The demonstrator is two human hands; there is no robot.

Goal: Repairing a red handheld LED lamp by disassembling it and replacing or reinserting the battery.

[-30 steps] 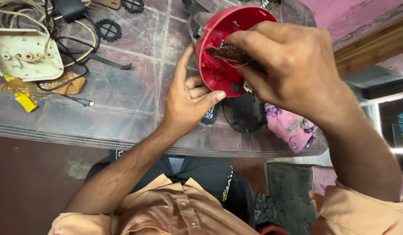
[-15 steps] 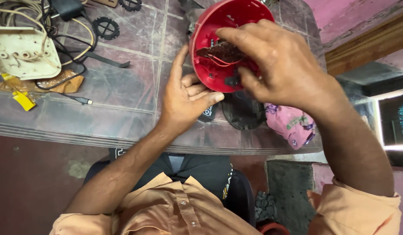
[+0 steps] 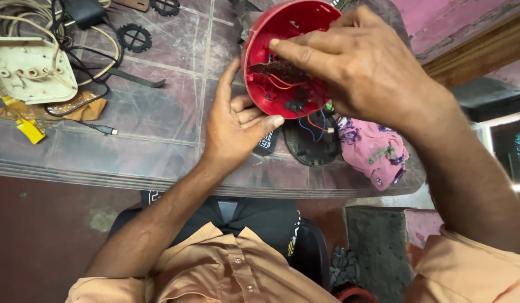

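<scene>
While left hand (image 3: 237, 120) cradles red shell (image 3: 282, 33), circuit board (image 3: 279, 70) sits inside.

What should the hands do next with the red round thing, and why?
Probably lift the brown circuit board a little with the right hand, gently. The fingertips are already on it inside the red shell, the left hand steadies the shell from below, and thin red wires still tie the board in, so pulling hard could snap them.

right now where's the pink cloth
In the head view the pink cloth lies on the table near its right front edge, just right of the black oval cover and below the right hand.
</scene>
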